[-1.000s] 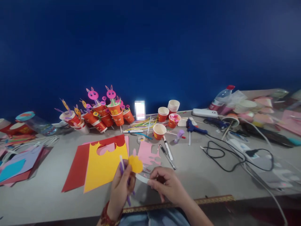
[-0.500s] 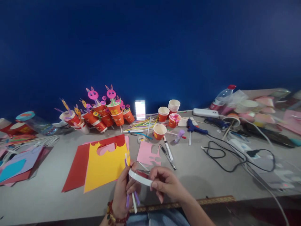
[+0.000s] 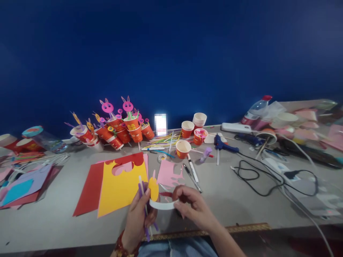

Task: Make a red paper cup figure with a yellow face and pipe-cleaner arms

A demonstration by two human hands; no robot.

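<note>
Blue wall point(image 3: 171, 60) is standing behind the grey desk point(image 3: 219, 192). Your left hand point(image 3: 138, 216) is gripping a bundle of purple and white sticks point(image 3: 146, 217), its fingers closing on the yellow cutout point(image 3: 153, 189) at thumb height, above the desk's near edge. Your right hand point(image 3: 194, 208) is pinching the right end of a curved white strip point(image 3: 163, 206) between its fingers; the strip's other end is meeting the lower part of the yellow cutout. Beyond your hands, a cut pink sheet point(image 3: 166, 172) is lying flat, with a black pen point(image 3: 191, 177) and a white marker point(image 3: 193, 169) resting beside it. To the left, a yellow sheet point(image 3: 120, 189) is partly overlapping a red sheet point(image 3: 87, 192). Farther back, decorated red cups point(image 3: 131, 125) are crowding together, rabbit-faced cutouts point(image 3: 128, 106) rising above them. Loose coloured sticks point(image 3: 166, 140) are lying in a pile between these and an open cup point(image 3: 183, 149). On the right, a blue glue gun point(image 3: 226, 147) is resting near a purple glue stick point(image 3: 205, 154), while a black cable point(image 3: 250, 191) is looping across the surface.
</note>
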